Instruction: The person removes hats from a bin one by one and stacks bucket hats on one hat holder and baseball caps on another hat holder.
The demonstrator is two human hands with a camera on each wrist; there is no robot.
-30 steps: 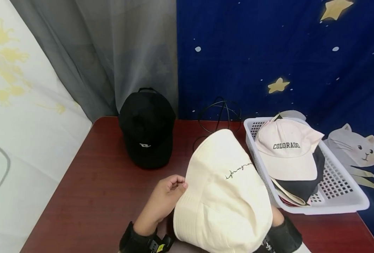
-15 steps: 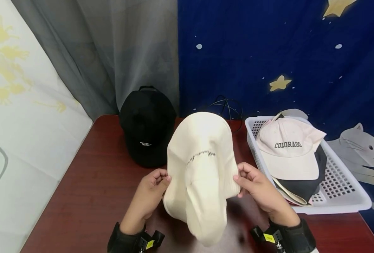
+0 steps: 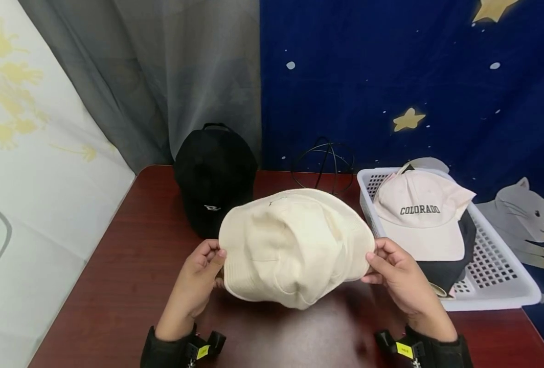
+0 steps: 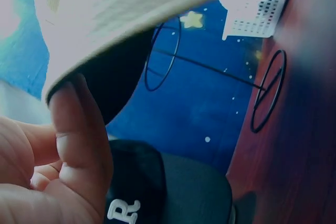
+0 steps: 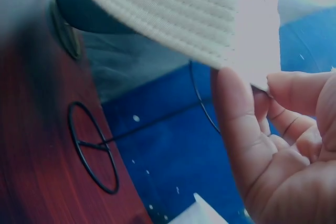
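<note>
A cream bucket hat [image 3: 295,245] hangs over the table's middle, crown toward the camera and slightly crumpled. My left hand [image 3: 199,273] pinches its brim at the left side, thumb on top. At the opposite side, my right hand [image 3: 398,273] pinches the brim between thumb and fingers. Close up in the right wrist view, the stitched brim [image 5: 173,19] runs to the fingertips. The left wrist view shows the brim's dark underside [image 4: 123,82] beside the thumb. Only a bit of the hat's script embroidery shows near its far edge.
Behind the hat stands a black wire stand [image 3: 320,163] with round hoops. A black cap [image 3: 214,174] stands at the back left of the table [image 3: 115,286]. On the right, a white plastic basket [image 3: 497,266] holds a pale pink COLORADO cap [image 3: 419,214] over other hats. Curtains hang behind.
My right hand has come out from under the hat to its right brim. The hands have moved apart, spreading the brim sideways, and the hat has turned and tilted, its embroidery now mostly hidden.
</note>
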